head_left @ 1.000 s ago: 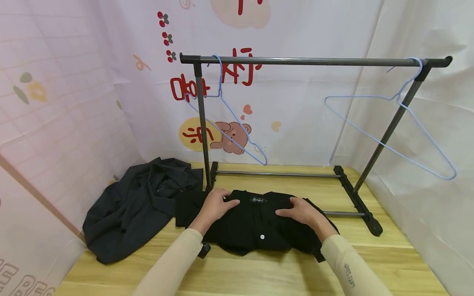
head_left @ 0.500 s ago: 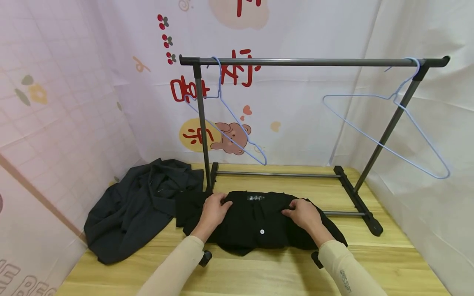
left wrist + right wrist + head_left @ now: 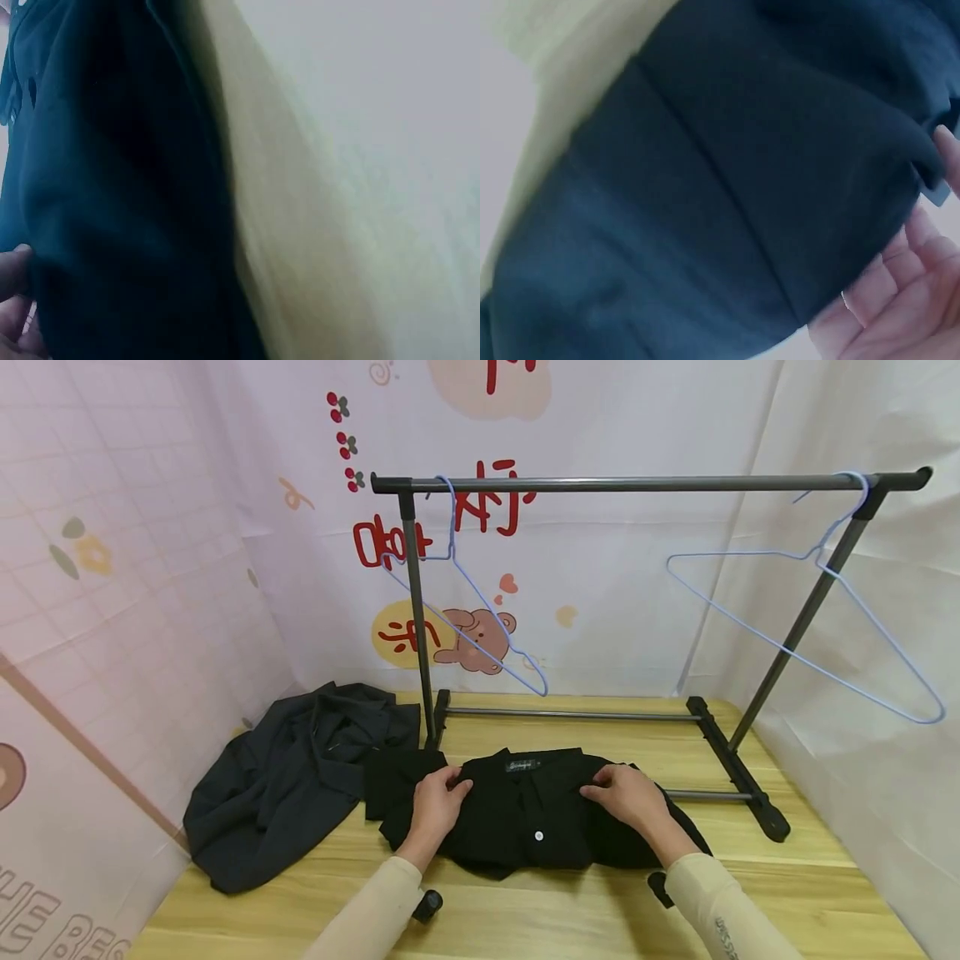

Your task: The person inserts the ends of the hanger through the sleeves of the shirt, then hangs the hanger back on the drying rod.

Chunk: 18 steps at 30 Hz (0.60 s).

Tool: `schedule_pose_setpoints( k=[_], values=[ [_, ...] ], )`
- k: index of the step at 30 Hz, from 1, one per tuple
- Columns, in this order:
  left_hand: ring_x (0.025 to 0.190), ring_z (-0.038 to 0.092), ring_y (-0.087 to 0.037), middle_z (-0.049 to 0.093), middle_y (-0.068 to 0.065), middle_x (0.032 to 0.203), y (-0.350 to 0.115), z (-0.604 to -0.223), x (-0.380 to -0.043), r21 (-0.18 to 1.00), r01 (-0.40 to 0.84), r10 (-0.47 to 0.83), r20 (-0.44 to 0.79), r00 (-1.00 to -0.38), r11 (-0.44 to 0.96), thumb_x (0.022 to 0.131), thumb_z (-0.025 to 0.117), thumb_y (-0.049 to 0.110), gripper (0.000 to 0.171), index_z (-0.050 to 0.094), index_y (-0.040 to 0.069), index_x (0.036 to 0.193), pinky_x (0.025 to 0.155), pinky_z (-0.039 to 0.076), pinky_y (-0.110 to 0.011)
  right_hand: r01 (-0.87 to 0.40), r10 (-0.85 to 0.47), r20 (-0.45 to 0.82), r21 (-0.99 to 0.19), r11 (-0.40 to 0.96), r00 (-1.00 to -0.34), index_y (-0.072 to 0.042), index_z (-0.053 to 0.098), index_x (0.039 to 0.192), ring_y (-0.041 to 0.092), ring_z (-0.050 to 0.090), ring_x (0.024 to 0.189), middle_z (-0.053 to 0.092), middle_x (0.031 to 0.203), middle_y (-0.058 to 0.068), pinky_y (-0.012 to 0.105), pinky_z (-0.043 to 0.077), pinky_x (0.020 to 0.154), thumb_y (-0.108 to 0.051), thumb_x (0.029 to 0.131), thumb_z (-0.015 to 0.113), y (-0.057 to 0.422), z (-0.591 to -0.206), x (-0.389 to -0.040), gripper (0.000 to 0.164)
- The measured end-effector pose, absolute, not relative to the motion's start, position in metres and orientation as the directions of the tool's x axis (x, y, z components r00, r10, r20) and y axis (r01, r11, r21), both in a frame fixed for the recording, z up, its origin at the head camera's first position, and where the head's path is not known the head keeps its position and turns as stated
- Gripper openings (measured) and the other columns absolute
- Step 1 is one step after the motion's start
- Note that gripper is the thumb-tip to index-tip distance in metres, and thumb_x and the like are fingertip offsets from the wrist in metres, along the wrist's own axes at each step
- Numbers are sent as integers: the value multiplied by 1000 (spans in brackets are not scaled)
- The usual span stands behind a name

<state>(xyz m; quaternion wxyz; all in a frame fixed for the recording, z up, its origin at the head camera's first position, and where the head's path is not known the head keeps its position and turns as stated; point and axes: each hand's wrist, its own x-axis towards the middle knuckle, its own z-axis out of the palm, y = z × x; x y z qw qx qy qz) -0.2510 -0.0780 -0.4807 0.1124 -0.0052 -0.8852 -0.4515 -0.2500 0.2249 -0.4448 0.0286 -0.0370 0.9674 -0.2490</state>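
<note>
Spanning the space between both hands, a black shirt [image 3: 551, 814] is spread over the wooden surface [image 3: 495, 935], its collar label [image 3: 522, 766] and one white button [image 3: 538, 836] showing. The left hand [image 3: 435, 810] pinches the cloth on one side of the collar; the right hand [image 3: 632, 795] pinches a fold on the other. Just beside the shirt, to the left, lies a crumpled dark garment [image 3: 288, 785]. Beyond stands a metal rack [image 3: 637, 484], a blue hanger [image 3: 453, 527] near each end of its top bar, before a printed backdrop [image 3: 622, 610].
</note>
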Motion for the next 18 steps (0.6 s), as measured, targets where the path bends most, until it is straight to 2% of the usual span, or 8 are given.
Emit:
schedule_pose_setpoints(
  k=[3,8,13,18],
  values=[
    [100,64,-30,70,-9,106,-78,-483,-252,820,114,-93,199,-976,560,94,70,16,20,73,6,111,89,49,-47,-72,-90,-11,-505,860,-996,1,68,114,34,65,94,69,106,15,52,51,81,-34,95,67,230,-438,-249,40],
    [120,55,-37,65,-13,122,-76,-481,-253,834,134,-97,219,-971,535,95,69,16,25,70,3,117,102,41,-52,-80,-69,40,-508,857,-997,4,63,123,39,63,100,67,112,22,54,50,84,-36,99,62,244,-421,-251,47],
    [121,54,-37,64,-15,124,-75,-480,-253,835,148,-83,225,-971,531,96,68,16,27,68,3,119,102,41,-53,-84,-20,136,-485,870,-991,5,54,135,45,58,111,59,127,28,59,46,89,-42,101,55,259,-400,-254,58],
    [115,58,-33,67,-9,116,-77,-484,-255,809,211,-58,288,-956,548,94,69,16,21,71,8,114,99,44,-50,-81,81,331,-446,891,-940,4,53,137,52,48,117,51,133,32,66,40,88,-39,102,53,278,-370,-259,55]
  ],
)
